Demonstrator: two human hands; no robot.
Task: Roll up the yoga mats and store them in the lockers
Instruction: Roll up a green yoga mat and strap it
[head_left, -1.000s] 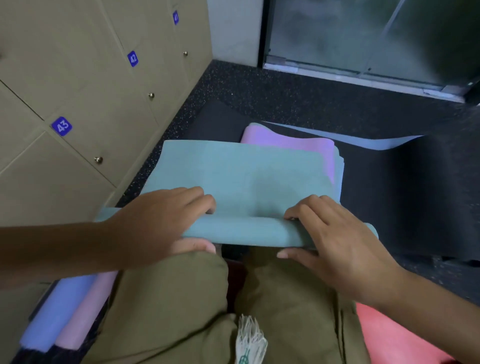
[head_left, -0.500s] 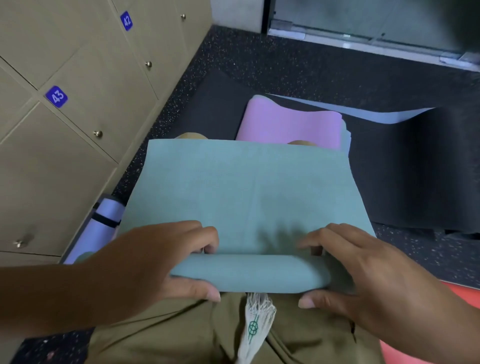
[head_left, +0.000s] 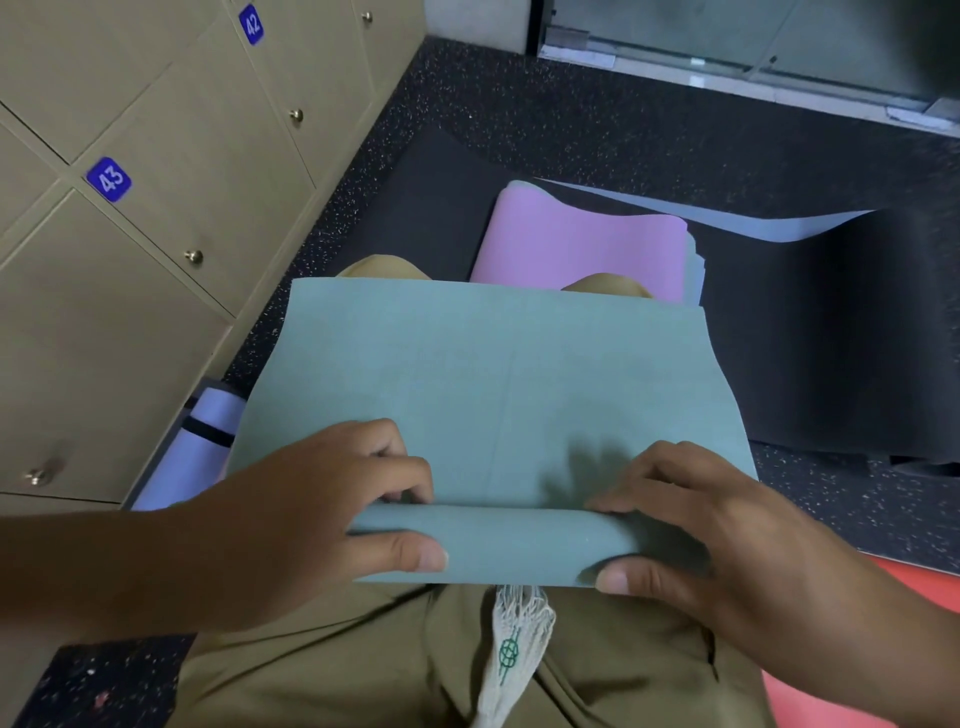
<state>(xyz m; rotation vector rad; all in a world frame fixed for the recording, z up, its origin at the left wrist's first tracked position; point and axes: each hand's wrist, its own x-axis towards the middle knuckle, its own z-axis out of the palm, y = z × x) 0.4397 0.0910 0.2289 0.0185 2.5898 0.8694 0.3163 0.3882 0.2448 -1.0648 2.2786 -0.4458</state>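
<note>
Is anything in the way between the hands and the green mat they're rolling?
No. The left hand and the right hand each already grip the rolled end of the green mat, fingers on top and thumbs underneath. Nothing visible sits between them.

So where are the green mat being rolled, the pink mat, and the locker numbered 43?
green mat (head_left: 498, 395): head view, flat unrolled part.
pink mat (head_left: 576, 244): head view, upper face beyond the knees.
locker 43 (head_left: 171, 171): head view, door panel beside its blue number tag.

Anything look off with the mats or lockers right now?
Nothing stands out. Both hands, left hand and right hand, grip the teal mat, whose roll looks even. The lockers in view are closed.
</note>
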